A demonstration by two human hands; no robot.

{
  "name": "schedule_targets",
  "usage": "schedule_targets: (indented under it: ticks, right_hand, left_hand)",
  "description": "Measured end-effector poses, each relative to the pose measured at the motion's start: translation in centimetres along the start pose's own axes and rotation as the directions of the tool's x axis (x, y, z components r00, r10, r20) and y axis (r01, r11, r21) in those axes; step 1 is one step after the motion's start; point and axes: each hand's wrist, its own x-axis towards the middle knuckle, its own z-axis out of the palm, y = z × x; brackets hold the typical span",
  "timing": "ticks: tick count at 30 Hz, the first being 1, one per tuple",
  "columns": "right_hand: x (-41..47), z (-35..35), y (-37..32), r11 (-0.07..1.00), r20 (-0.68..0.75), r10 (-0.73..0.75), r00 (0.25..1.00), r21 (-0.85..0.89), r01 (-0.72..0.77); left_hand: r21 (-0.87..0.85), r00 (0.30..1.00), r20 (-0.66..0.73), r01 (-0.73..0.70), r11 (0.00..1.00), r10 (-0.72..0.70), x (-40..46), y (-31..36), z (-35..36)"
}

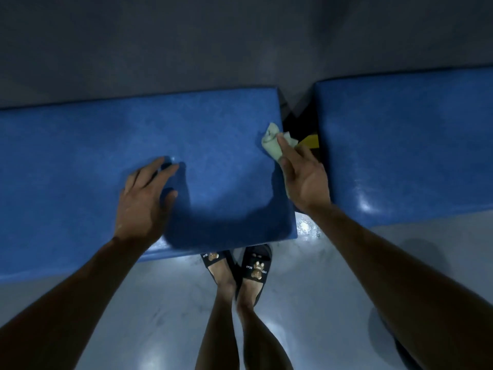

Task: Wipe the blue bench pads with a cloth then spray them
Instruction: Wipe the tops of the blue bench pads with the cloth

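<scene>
Bench wipe, right end of near pad.
Black slide sandals (pixel 246 264) on grey floor; left hand (pixel 145 200), fingers straight, braces the glossy blue vinyl bench pad (pixel 106 145); right hand (pixel 302 177) pinches a crumpled pale-green cloth (pixel 272 141) at the pad's right edge. Advisable: flatten cloth, overlap strokes. Second blue pad (pixel 405 140) beyond the gap, seemingly unwiped.

Left hand (pixel 145 200) flat on the left blue pad (pixel 80 161), fingers spread, nothing in it. Right hand (pixel 304 177) pinches a crumpled pale green cloth (pixel 272 141) against that pad's right edge, beside the dark gap before the second blue pad (pixel 408 145). Feet in black slides (pixel 254 264) stand on the glossy grey floor (pixel 160 303) below.
</scene>
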Motion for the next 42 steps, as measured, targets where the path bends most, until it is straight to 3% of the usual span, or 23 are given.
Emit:
schedule_targets:
  ticks: [7, 13, 21, 24, 26, 29, 31, 33, 35, 37, 39, 40, 42]
  right_hand:
    - [-14.9, -0.9, 0.1, 0.994, 0.15, -0.018, 0.988, 0.107, 0.002]
    - [-11.8, -1.3, 0.6, 0.986, 0.083, 0.018, 0.996, 0.162, -0.032]
    - [-10.4, -2.4, 1.4, 0.955, 0.03, -0.212, 0.977, -0.205, 0.214]
    - [-9.8, -2.0, 1.3, 0.941, 0.051, -0.241, 0.969, -0.233, 0.246]
    - [-10.0, -1.6, 0.7, 0.968, 0.06, -0.182, 0.981, -0.165, 0.19]
    - [-11.0, -0.4, -1.7, 0.998, -0.022, 0.054, 0.998, -0.007, -0.055]
    - [-11.5, 1.1, -4.0, 0.959, -0.114, 0.281, 0.953, 0.075, -0.274]
    - [-12.2, 2.9, -7.0, 0.921, -0.162, 0.383, 0.909, 0.147, -0.361]
    - [-12.9, 4.7, -10.9, 0.958, -0.136, 0.261, 0.956, 0.158, -0.239]
    - [-13.9, 6.3, -14.8, 0.997, -0.021, -0.038, 0.999, 0.074, 0.039]
    - [-14.0, 6.8, -16.1, 0.953, 0.078, -0.3, 0.951, -0.026, 0.302]
    - [-13.5, 6.4, -15.5, 0.926, 0.1, -0.363, 0.926, -0.068, 0.37]
    - [-12.1, 4.7, -12.8, 0.92, 0.107, -0.341, 0.934, -0.169, 0.355]
  left_hand:
    - [0.053, 0.989, 0.07, 0.13, 0.99, -0.134, -4.6, -0.3, -0.4]
    - [0.106, 0.98, 0.118, 0.149, 0.983, -0.161, -4.9, -0.3, -0.4]
    - [0.15, 0.978, 0.072, 0.183, 0.972, -0.195, -5.5, -0.4, 0.6]
    - [0.167, 0.981, 0.052, 0.177, 0.97, -0.188, -5.7, -0.5, 0.8]
    - [0.172, 0.982, 0.054, 0.171, 0.97, -0.182, -5.8, -0.8, 0.9]
    - [0.209, 0.985, 0.044, 0.153, 0.966, -0.166, -5.9, -1.3, 0.9]
    - [0.228, 0.988, 0.041, 0.135, 0.964, -0.148, -6.0, -1.7, 0.9]
    - [0.223, 0.99, 0.046, 0.116, 0.968, -0.13, -5.9, -2.1, 0.8]
    - [0.207, 0.991, 0.047, 0.111, 0.972, -0.123, -5.9, -2.4, 0.6]
    - [0.197, 0.994, 0.047, 0.091, 0.976, -0.103, -6.1, -2.6, 0.4]
    - [0.197, 0.994, 0.068, 0.069, 0.978, -0.083, -5.9, -2.9, 0.2]
    - [0.191, 0.994, 0.076, 0.068, 0.979, -0.083, -5.8, -3.0, 0.1]
    - [0.188, 0.995, 0.067, 0.062, 0.98, -0.075, -5.6, -3.3, -0.1]
